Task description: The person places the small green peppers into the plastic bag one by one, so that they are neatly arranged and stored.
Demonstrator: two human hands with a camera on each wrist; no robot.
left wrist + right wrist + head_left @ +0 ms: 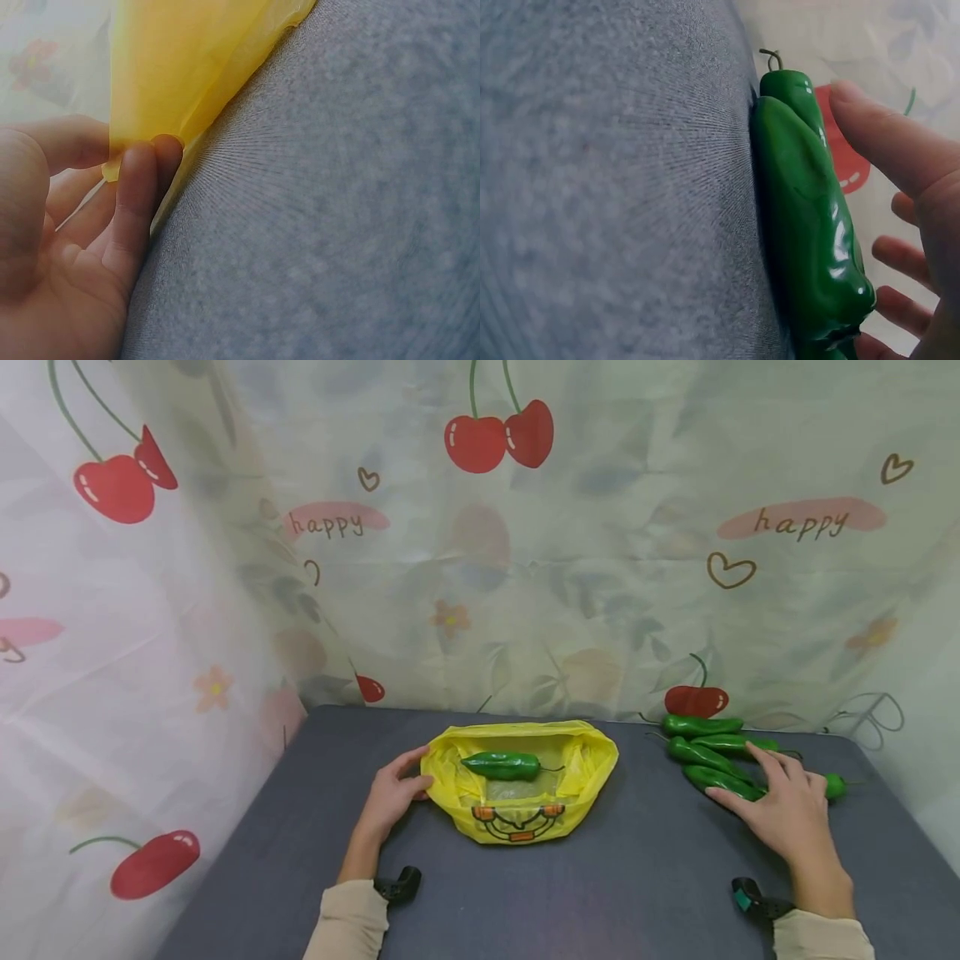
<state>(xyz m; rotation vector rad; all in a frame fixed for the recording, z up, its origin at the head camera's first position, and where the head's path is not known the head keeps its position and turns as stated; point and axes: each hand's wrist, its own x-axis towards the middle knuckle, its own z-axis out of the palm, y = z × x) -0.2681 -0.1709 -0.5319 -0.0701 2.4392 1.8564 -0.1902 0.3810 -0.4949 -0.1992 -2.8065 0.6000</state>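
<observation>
A yellow plastic bag (517, 827) lies with its mouth spread wide on the table, and one green chili pepper (502, 766) rests inside it. My left hand (392, 793) is at the bag's left edge; in the left wrist view its fingers pinch the yellow plastic (176, 82). Over at the right, my right hand (791, 806) hovers over a loose group of green chili peppers (705, 758), thumb and fingers spread apart. The right wrist view has a long glossy pepper (806, 210) beside that hand, with a gap between it and the thumb.
The dark grey table (465, 902) ends against a cloth backdrop (525, 568) printed with cherries and hearts. Another pepper (835, 787) shows its stem end right of the right hand. A black strap device sits on each wrist.
</observation>
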